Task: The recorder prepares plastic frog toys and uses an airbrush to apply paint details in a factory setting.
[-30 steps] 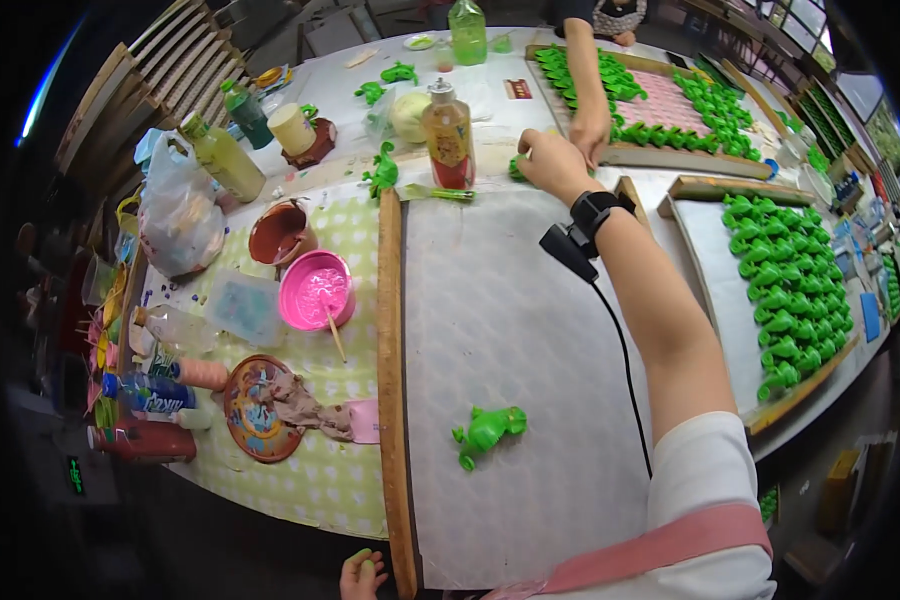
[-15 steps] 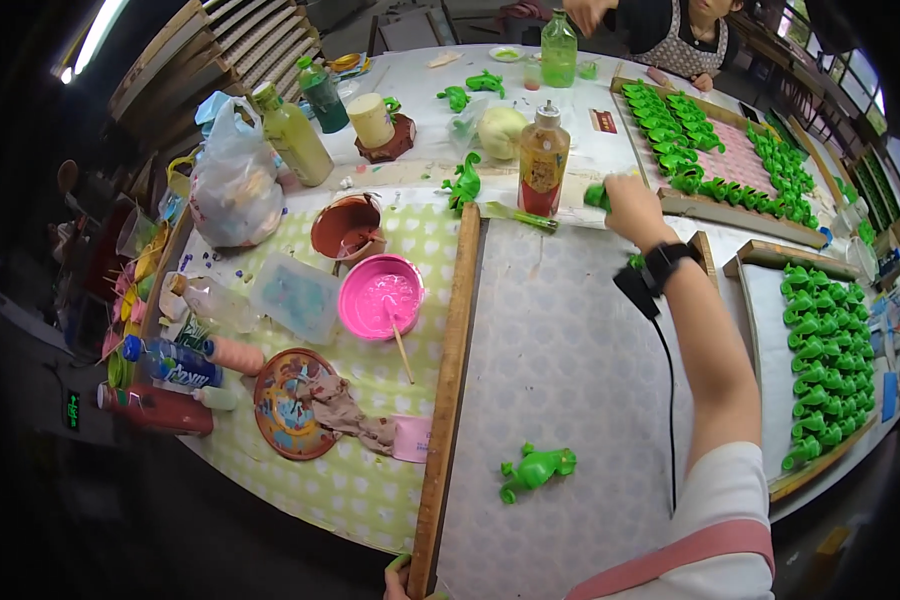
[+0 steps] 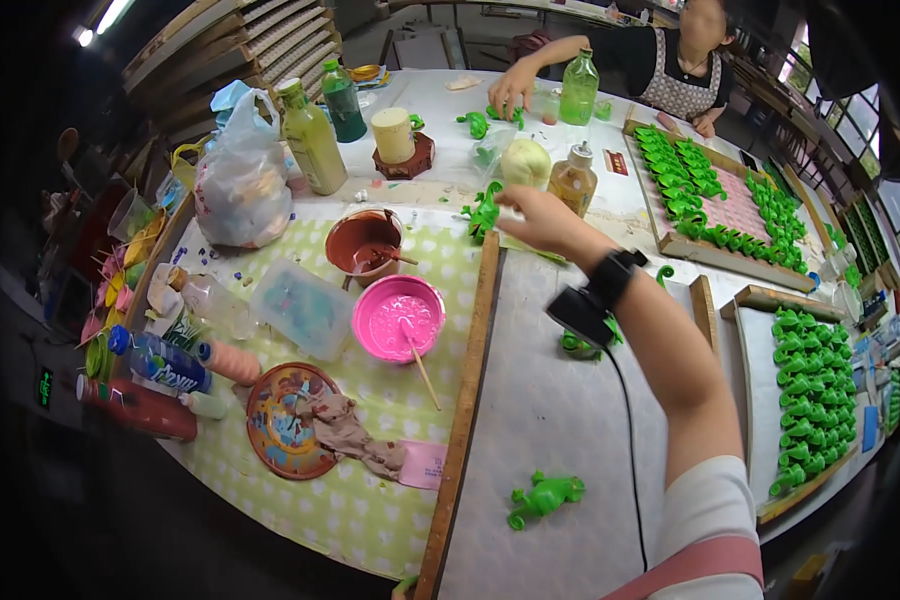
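From where I stand, the right hand (image 3: 538, 216) is stretched to the far end of the tray (image 3: 550, 420), just beside a green figure (image 3: 482, 212), which lies by the top of the wooden rail (image 3: 467, 400). The fingers are bent towards it, but whether they are pinched on it or apart, I cannot tell. Of the left hand (image 3: 405, 588) only a small part shows, at the lower edge by the near end of the rail; its grip I also cannot tell.

A second figure (image 3: 546, 499) lies on the near part of the tray. A third figure (image 3: 577, 346) is partly hidden by the black box (image 3: 583, 316) at the right wrist.

To do this reach well, I would take the figure by its thick body, because the curled ends look thin and could bend. A light pinch should be enough. The bottle (image 3: 575, 180) stands close behind the hand, so the knuckles should keep away from it. I would lift the wrist rather than drag it back; otherwise the box may brush the third figure, and the cable (image 3: 631, 440) may sweep over the tray.
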A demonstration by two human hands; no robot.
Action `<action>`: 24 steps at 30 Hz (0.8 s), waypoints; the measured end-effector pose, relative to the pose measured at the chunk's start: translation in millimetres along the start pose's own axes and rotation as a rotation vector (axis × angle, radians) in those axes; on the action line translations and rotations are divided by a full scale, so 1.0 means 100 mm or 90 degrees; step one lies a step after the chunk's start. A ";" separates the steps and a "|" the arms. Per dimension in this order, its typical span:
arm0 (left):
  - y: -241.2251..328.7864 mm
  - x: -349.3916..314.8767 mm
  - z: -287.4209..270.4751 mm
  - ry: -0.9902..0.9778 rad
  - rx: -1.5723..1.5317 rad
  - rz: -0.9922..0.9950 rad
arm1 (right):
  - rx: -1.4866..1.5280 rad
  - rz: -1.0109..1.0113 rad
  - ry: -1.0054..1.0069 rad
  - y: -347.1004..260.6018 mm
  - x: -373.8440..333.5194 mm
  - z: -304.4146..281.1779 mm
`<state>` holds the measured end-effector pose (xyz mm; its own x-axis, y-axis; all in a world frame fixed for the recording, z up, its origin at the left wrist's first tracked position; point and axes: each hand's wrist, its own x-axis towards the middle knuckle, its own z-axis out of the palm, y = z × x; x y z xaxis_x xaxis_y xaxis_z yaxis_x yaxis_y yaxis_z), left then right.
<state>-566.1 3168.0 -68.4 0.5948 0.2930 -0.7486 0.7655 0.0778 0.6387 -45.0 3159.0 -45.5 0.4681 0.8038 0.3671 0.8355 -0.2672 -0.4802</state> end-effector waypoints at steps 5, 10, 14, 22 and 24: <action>-0.07 0.03 -0.03 -0.015 -0.068 -0.011 | -0.237 0.190 0.086 0.33 0.62 0.51; -0.14 0.09 -0.05 -0.043 -0.110 -0.023 | -0.277 0.330 0.054 0.54 0.65 0.70; -0.14 0.10 -0.05 -0.047 -0.097 -0.020 | -0.261 0.290 0.154 0.47 0.63 0.64; -0.13 0.00 0.04 0.058 0.045 0.041 | -0.008 0.048 0.417 -0.25 0.16 0.02; -0.20 0.00 0.09 0.117 0.148 0.134 | 0.061 0.117 0.316 -0.44 -0.22 -0.23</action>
<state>-579.0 3157.9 -83.3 0.7077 0.4475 -0.5467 0.6785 -0.2147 0.7025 -85.5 3141.2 -14.1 0.7035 0.3941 0.5914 0.7077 -0.3117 -0.6341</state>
